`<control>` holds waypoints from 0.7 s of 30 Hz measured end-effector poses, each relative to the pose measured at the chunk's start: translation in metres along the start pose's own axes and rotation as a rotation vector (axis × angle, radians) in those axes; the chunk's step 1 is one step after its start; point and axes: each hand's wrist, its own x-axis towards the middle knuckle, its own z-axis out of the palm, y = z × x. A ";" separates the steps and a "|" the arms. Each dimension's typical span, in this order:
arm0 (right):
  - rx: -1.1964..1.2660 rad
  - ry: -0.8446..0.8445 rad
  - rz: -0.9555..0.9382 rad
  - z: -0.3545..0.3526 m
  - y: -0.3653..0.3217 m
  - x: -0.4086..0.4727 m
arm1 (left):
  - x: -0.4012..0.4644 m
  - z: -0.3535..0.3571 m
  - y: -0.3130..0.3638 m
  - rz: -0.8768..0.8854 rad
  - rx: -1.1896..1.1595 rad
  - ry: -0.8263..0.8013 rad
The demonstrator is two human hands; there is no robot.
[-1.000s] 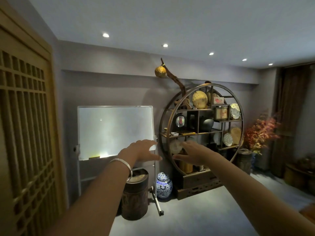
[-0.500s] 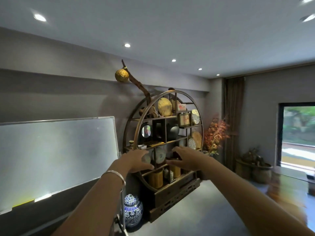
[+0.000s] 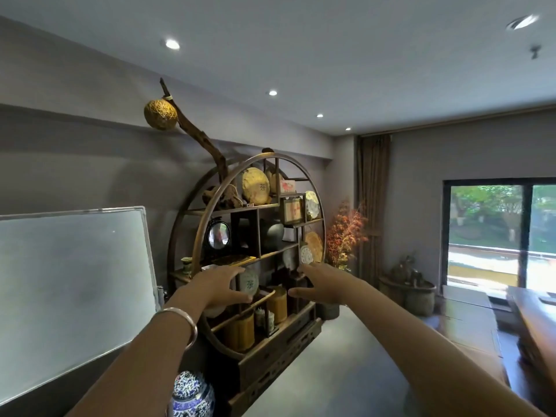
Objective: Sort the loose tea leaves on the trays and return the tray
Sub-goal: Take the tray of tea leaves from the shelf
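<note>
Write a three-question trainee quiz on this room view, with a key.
1. True or false: the left hand grips a tray.
2. Which wrist wears the silver bangle?
3. The blue-and-white jar stands: A) on the round shelf's top tier, B) on the floor by the shelf's base, C) on the wooden table.

Key: 1 false, both it and the right hand are empty, fingers spread; 2 left; 3 B.

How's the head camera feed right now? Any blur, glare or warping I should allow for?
Head view: the window is blown out along its lower part; the room is dim, lit by ceiling spots; wide-angle warping tilts the whiteboard and round shelf; both the left hand and right hand look soft, fine detail smeared.
</note>
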 end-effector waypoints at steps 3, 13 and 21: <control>-0.017 0.013 -0.017 0.010 0.023 0.057 | 0.056 0.004 -0.024 -0.014 0.009 0.007; -0.016 0.089 -0.032 0.002 0.116 0.256 | 0.280 0.000 -0.090 -0.077 0.002 0.025; -0.004 0.049 -0.021 0.043 0.163 0.389 | 0.410 0.025 -0.144 -0.069 0.003 -0.019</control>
